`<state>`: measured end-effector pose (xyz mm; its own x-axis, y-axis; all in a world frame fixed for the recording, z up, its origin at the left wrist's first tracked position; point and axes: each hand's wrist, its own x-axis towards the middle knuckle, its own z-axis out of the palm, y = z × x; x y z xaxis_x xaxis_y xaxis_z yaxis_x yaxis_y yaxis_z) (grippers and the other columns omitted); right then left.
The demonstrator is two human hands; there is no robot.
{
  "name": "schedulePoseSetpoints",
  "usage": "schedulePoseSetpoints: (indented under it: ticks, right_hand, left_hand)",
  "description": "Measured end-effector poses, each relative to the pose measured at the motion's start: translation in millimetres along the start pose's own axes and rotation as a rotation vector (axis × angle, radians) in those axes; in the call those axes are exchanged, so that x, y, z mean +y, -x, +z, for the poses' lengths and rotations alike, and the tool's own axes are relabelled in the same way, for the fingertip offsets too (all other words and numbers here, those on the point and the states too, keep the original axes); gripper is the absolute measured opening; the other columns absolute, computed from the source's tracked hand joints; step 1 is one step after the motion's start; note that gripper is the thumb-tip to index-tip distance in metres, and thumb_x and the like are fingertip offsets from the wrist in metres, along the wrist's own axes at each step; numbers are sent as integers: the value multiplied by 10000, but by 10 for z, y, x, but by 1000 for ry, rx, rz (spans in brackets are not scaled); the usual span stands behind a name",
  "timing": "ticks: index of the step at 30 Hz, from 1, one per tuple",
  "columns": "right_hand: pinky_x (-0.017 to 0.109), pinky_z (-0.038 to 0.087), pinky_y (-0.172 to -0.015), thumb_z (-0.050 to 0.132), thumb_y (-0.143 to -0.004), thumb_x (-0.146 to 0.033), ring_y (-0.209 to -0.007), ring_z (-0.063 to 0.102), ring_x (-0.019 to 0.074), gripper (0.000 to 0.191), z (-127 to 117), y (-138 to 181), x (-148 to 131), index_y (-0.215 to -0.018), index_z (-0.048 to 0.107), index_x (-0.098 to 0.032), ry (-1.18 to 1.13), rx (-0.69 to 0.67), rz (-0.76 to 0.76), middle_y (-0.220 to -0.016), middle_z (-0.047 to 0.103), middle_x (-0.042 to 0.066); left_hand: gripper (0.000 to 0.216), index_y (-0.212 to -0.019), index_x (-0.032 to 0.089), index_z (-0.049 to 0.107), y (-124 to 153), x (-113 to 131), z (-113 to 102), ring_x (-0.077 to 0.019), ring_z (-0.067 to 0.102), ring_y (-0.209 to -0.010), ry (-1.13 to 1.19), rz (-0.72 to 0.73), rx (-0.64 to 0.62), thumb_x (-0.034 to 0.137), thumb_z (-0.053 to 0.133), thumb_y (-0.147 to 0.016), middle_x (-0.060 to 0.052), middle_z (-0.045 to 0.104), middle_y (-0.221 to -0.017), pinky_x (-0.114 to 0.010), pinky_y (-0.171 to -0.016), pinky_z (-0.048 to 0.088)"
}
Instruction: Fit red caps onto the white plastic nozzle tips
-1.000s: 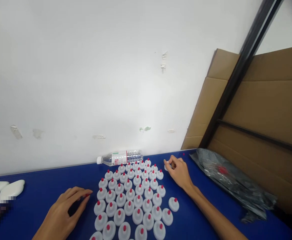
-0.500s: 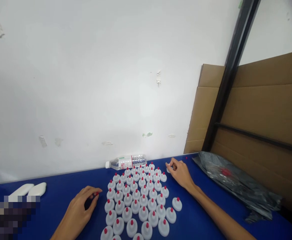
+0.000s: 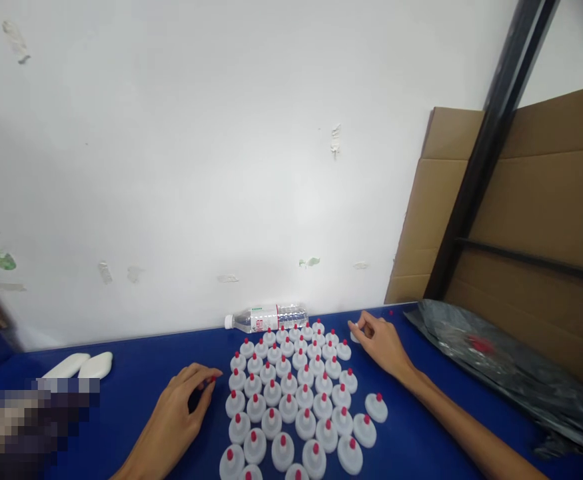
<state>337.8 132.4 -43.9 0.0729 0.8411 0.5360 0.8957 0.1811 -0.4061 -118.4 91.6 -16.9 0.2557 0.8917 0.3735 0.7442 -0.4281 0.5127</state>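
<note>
The left hand (image 3: pixel 178 417) rests on the blue worktop (image 3: pixel 136 373) with its fingers (image 3: pixel 202 375) curled in, thumb and forefinger pressed together on what looks like a small red tip (image 3: pixel 213 379). It is too small to be sure of more than its colour. Just beyond those fingertips, on their right, stands a block of white caps (image 3: pixel 291 400), each with a red point on top, set upright and close together in slanted rows. One lone cap (image 3: pixel 376 407) stands a little apart on the block's right side. The right hand (image 3: pixel 384 343) reaches to the far right corner of the block, where its fingers (image 3: pixel 360 328) are bent and pinch a single white cap (image 3: pixel 354 337). Whether that one already carries a red point cannot be told. Behind the block, left of the right fingertips, a clear water bottle (image 3: pixel 266 318) lies on its side against the wall. A crumpled black bag (image 3: pixel 511 367) lies well to the right of the right hand, before leaning cardboard (image 3: pixel 536 200), and two white oval pieces (image 3: pixel 78 365) lie well to the left of the left hand. Judging by the rows, most of the work looks done: dozens of caps stand finished, and only the pieces in the fingers appear still in hand.
</note>
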Motion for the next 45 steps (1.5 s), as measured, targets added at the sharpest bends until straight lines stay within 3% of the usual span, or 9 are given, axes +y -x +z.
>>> schedulePoseSetpoints:
  ticks: [6, 14, 20, 25, 28, 32, 35, 39, 45]
  right_hand:
    - [314, 425, -586, 496, -1009, -623, -519, 543, 180, 484, -62, 11, -106, -714, 561, -245, -32, 54, -39, -510, 540, -34]
    - [319, 398, -586, 523, -991, -616, -537, 562, 201, 455, -94, 26, -158, -714, 556, -256, -64, 48, -26, -518, 565, -25]
    - [335, 460, -671, 484, -1032, -584, -642, 622, 214, 399, -156, 39, -205, -869, 627, -249, -86, 24, -28, -657, 657, -7]
    - [328, 482, -652, 483, -1037, -577, -641, 628, 206, 425, -159, 38, -189, -817, 635, -247, -95, -18, -25, -703, 678, 6]
    - [335, 488, -639, 483, -1039, -546, -614, 612, 204, 365, -141, 36, -142, -993, 680, -243, -75, -21, 1, -718, 657, -1]
    - [383, 547, -774, 497, -1028, -516, -805, 678, 235, 389, -97, 40, -67, -1274, 674, -272, -50, -38, 11, -1047, 693, 66]
    - [410, 554, -898, 527, -1014, -511, -984, 695, 264, 368, -57, 44, -22, -1234, 719, -288, -48, -77, 1, -1212, 667, 88]
    - [432, 527, -993, 561, -991, -483, -1082, 678, 285, 318, -32, 35, 16, -1127, 744, -261, -57, -116, -23, -1194, 696, 88]
    - [460, 527, -962, 564, -979, -488, -1057, 683, 307, 318, -50, 30, 2, -1126, 716, -250, -59, -124, -35, -1140, 752, 80]
  left_hand:
    - [336, -1081, 272, 747, -8, -40, 41, -251, 701, -954, -8, -15, 3, 478, 493, -1008, -50, 750, -1060, -407, -890, 576]
    - [351, -1147, 267, 734, -11, -121, 91, -235, 709, -854, -62, -23, 66, 481, 530, -957, -31, 762, -958, -367, -800, 590]
    - [375, -1113, 269, 770, -26, -110, 76, -243, 722, -840, -125, 7, 81, 495, 519, -951, -39, 777, -981, -387, -808, 593]
    - [409, -1128, 277, 777, -40, -116, 83, -233, 727, -830, -124, -4, 98, 525, 506, -949, -30, 779, -991, -362, -787, 596]
    - [423, -1111, 260, 781, -45, -134, 104, -223, 717, -762, -114, -23, 107, 525, 505, -932, -22, 768, -905, -344, -740, 593]
    - [423, -1115, 261, 775, -41, -153, 117, -223, 709, -774, -103, -39, 90, 520, 486, -946, -20, 760, -903, -339, -739, 581]
    - [382, -1066, 282, 771, -33, -154, 116, -228, 708, -828, -95, -32, 56, 514, 486, -964, -15, 770, -983, -346, -776, 569]
    - [306, -1007, 286, 747, -21, -125, 105, -234, 698, -864, -71, -22, 26, 476, 511, -962, -3, 769, -1014, -365, -822, 547]
    - [297, -968, 273, 734, -26, -32, 71, -242, 682, -868, -35, -46, -26, 475, 516, -968, -13, 754, -974, -398, -851, 517]
